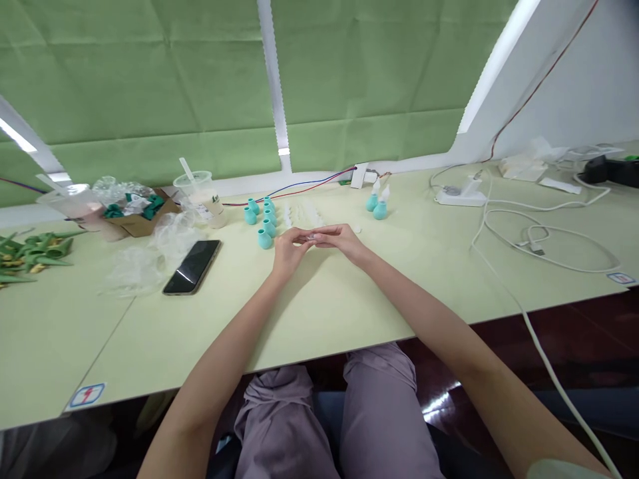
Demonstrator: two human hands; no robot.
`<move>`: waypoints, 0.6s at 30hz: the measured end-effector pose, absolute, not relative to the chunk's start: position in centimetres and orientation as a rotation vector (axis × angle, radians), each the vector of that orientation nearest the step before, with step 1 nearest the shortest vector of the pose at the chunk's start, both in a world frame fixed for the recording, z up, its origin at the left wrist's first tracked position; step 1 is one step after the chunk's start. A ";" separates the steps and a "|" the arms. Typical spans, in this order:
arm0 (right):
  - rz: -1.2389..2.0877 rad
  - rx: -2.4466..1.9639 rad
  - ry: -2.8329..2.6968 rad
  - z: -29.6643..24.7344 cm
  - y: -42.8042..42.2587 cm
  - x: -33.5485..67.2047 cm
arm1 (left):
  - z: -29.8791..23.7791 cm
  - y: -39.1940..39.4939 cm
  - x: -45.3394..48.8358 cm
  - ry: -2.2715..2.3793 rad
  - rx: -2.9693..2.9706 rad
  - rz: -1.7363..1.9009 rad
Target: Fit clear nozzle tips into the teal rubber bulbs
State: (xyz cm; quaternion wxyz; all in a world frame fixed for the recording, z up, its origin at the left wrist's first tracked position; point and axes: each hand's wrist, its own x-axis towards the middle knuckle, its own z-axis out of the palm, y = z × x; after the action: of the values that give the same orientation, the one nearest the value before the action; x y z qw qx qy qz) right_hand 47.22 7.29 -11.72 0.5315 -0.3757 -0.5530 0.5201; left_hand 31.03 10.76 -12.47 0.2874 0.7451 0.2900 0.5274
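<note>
Over the middle of the table, my left hand [291,247] and my right hand [340,239] meet with their fingertips pinched together. Between them is a small whitish piece [311,237], mostly covered by the fingers, so its kind cannot be made out. Just beyond and to the left stand several small turquoise vases [264,238] with open tops. White translucent parts [302,214] lie in rows behind my hands. A small white disc [357,229] rests beside my right hand. To the right, two turquoise vases [380,211] carry white flame-shaped tops [385,193].
A phone [192,267] lies left of my hands, near crumpled clear plastic [134,269]. Behind it are a drink cup [202,199] with a straw and a cardboard box [142,223]. A power strip [462,195] and white cables [529,209] occupy the right side.
</note>
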 end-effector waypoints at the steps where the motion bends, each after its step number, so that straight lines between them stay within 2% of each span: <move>1: 1.219 -0.891 -1.318 -11.7 7.3 47.1 | -12.4 10.8 31.0 0.764 1.996 1.412; 12: 1.241 -0.776 -1.140 -11.5 7.1 45.2 | -11.8 10.6 31.6 0.842 1.677 1.435; 18: 1.348 -0.776 -1.071 -12.0 7.4 45.7 | -11.8 10.4 31.5 0.871 1.793 1.455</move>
State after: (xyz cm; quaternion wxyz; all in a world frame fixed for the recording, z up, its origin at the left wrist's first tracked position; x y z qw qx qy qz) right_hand 45.66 7.40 -12.00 0.5864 -0.3328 -0.4593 0.5783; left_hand 31.53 10.37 -11.85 0.3304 0.6857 0.3333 0.5564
